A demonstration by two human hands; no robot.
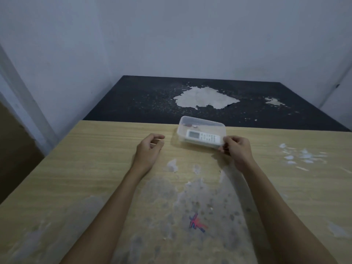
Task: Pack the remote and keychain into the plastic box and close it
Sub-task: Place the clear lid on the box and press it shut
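— Where's the plastic box (202, 130) sitting?

— Near the far edge of the bench (95, 168), a little right of the middle. The remote (202, 137) lies inside it, with something small and reddish (192, 126) behind it that I take for the keychain. The lid looks to be on, though the clear plastic makes that hard to tell.

— Which hand has it?

— The right hand (238, 149). Its grip is pinched together on the box's near right corner, thumb and fingertips (222, 148) touching the rim. The left hand (150, 149) rests on the bench just left of the box, apart from it, fingers loosely curled on nothing.

— How does the box lie?

— Its long axis runs left to right, slanting nearer toward the right end, so that corner comes straight to the right hand. The rest of the box stretches away to the left and beyond that grip.

— And the next move?

— My guess is pressing the rim shut along that long side. The left hand is nearer the free left end and could steady or press it there.
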